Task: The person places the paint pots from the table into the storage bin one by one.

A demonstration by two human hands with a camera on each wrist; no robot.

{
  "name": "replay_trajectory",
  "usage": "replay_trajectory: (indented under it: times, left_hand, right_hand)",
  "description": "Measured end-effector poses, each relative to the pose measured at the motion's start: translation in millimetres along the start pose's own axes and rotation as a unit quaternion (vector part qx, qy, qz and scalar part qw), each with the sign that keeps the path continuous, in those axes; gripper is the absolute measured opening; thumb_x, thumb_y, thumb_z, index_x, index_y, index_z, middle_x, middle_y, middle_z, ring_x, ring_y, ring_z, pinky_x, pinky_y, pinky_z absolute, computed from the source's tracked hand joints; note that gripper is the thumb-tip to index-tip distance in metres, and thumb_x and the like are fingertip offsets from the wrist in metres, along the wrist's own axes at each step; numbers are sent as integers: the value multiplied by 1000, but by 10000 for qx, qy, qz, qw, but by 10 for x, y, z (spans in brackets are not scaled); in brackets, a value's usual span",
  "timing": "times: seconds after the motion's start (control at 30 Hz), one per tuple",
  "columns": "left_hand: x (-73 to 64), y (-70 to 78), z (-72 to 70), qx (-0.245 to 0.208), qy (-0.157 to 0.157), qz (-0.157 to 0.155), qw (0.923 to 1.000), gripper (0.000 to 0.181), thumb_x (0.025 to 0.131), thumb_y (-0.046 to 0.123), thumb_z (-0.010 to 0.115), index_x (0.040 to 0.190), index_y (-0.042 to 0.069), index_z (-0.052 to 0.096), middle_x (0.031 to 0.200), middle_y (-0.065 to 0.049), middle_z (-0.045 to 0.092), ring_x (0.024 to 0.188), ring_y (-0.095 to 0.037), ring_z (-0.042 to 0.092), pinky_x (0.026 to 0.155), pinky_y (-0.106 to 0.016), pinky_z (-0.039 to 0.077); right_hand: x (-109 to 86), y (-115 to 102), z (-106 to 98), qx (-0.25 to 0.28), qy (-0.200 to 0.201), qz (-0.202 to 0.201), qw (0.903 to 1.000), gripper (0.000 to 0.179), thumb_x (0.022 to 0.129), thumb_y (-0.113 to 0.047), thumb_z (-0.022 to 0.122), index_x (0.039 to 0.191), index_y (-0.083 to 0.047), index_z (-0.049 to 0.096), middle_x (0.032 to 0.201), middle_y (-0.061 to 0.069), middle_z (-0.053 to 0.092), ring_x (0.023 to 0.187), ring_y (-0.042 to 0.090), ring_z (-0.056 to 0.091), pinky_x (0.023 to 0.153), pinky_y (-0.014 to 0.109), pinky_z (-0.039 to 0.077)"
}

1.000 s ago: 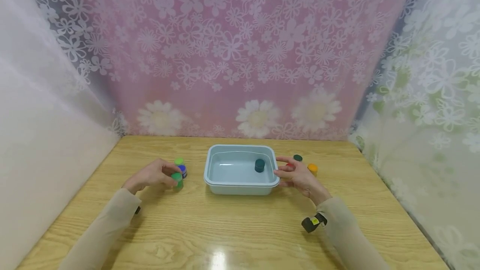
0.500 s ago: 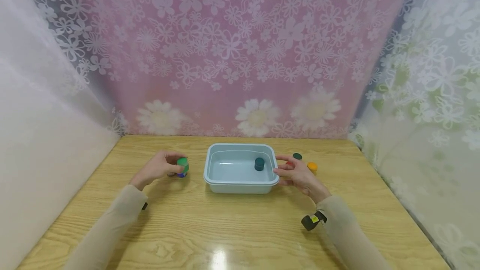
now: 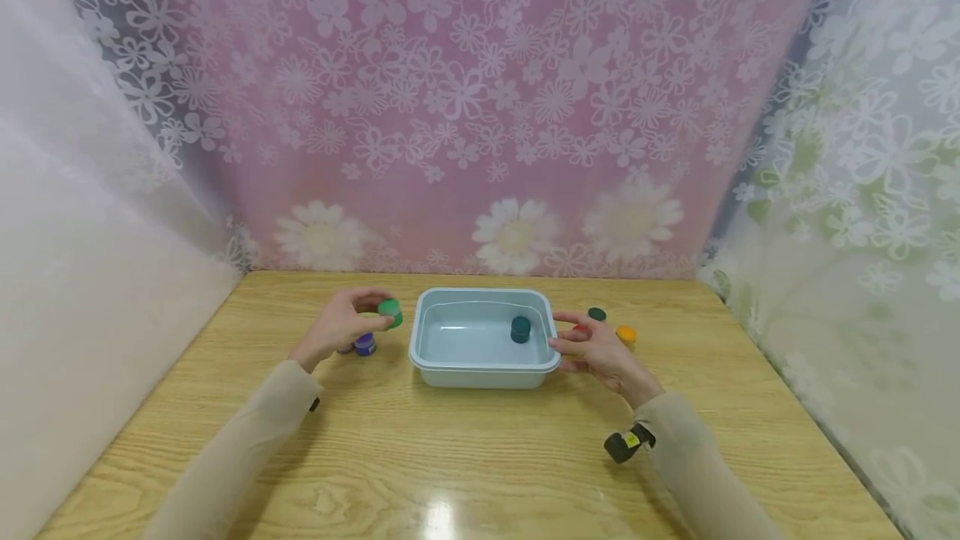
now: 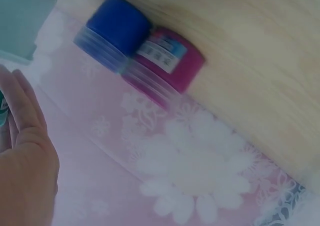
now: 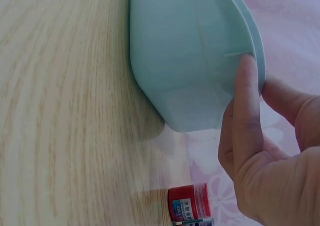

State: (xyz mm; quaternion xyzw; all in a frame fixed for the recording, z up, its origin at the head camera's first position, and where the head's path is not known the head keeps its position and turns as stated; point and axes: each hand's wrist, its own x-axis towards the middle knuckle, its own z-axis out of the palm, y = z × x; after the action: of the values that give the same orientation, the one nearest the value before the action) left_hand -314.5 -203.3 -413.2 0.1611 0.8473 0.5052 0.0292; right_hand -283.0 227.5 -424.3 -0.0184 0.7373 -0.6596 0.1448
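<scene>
My left hand (image 3: 341, 323) holds a green paint jar (image 3: 390, 313) in its fingers, above the table and left of the pale blue plastic tub (image 3: 480, 369). Below that hand stand a blue paint jar (image 4: 120, 26) and a magenta paint jar (image 4: 172, 61), side by side in the left wrist view. My right hand (image 3: 600, 357) grips the tub's right rim; in the right wrist view one digit lies on the outer wall while another passes behind the rim. Inside the tub, toward its right end, sits a dark teal paint jar (image 3: 521, 329).
Right of the tub are a red paint jar (image 5: 187, 203), partly covered by my right hand in the head view, a dark green one (image 3: 597, 314) and an orange one (image 3: 626, 336). Floral curtains (image 3: 465, 148) stand behind the wooden table (image 3: 480, 457) and at its sides.
My left hand has lifted the green paint jar and carried it right, toward the tub. A light green jar seen at first no longer shows. My right hand and the tub stay put.
</scene>
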Motion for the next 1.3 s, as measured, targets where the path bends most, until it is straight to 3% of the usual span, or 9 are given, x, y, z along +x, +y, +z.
replay_trajectory:
  times: [0.27, 0.4, 0.5, 0.63, 0.77, 1.03, 1.13, 1.3]
  left_hand:
    - [135, 136, 276, -372, 324, 324, 9983, 38, 86, 24, 77, 121, 14, 67, 113, -6, 70, 104, -23, 64, 86, -37, 57]
    - [201, 210, 456, -656, 376, 224, 9969, 42, 84, 25, 79, 122, 14, 66, 111, -8, 70, 100, -23, 65, 84, -32, 58]
    - [225, 262, 570, -851, 225, 78, 9961, 44, 84, 26, 79, 124, 14, 65, 112, -7, 69, 99, -23, 65, 85, -34, 57]
    - [254, 329, 673, -818, 206, 18, 9964, 46, 84, 26, 79, 127, 14, 64, 116, -5, 67, 102, -24, 64, 87, -40, 57]
    - [292, 409, 794, -697, 299, -25, 9971, 46, 84, 26, 79, 126, 15, 65, 117, -4, 67, 104, -22, 64, 86, -39, 58]
    - [324, 533, 982, -633, -184, 111, 9978, 39, 81, 32, 82, 117, 23, 68, 110, 2, 69, 100, -15, 66, 86, -39, 57]
    - [343, 588, 1025, -656, -382, 235, 9968, 39, 82, 29, 81, 118, 19, 68, 109, -1, 69, 99, -16, 66, 89, -44, 57]
    - [375, 644, 1120, -573, -649, 336, 9957, 37, 85, 21, 78, 119, 12, 67, 109, -5, 69, 98, -17, 68, 87, -39, 58]
  right_hand:
    - [-3, 7, -8, 19, -38, -7, 10000, 68, 90, -14, 72, 149, -8, 38, 111, 10, 65, 90, 20, 69, 78, 36, 62]
    - [-33, 9, -18, 3, -56, 28, 10000, 68, 91, -14, 71, 150, -8, 37, 111, 10, 64, 91, 20, 68, 80, 37, 62]
    - [-41, 16, -20, -41, -70, 77, 9999, 69, 91, -15, 71, 150, -8, 36, 108, 8, 64, 91, 22, 68, 79, 37, 62]
    - [-19, 11, -5, -55, -57, 2, 10000, 69, 90, -16, 72, 149, -8, 37, 107, 8, 64, 91, 23, 68, 78, 38, 62]
    - [-12, -2, -14, -36, -46, -32, 10000, 68, 90, -15, 72, 148, -8, 39, 106, 8, 64, 89, 22, 68, 80, 40, 61]
    - [-19, 2, -11, -3, 19, 77, 10000, 67, 90, -14, 72, 149, -11, 40, 114, 13, 62, 98, 30, 69, 83, 42, 60]
    - [-7, 3, -14, -28, 8, 15, 10000, 68, 90, -15, 72, 149, -10, 39, 113, 12, 62, 97, 28, 69, 81, 41, 60]
    - [2, 6, -17, 23, -45, -16, 10000, 68, 91, -14, 71, 149, -8, 38, 110, 11, 63, 93, 25, 69, 77, 37, 62]
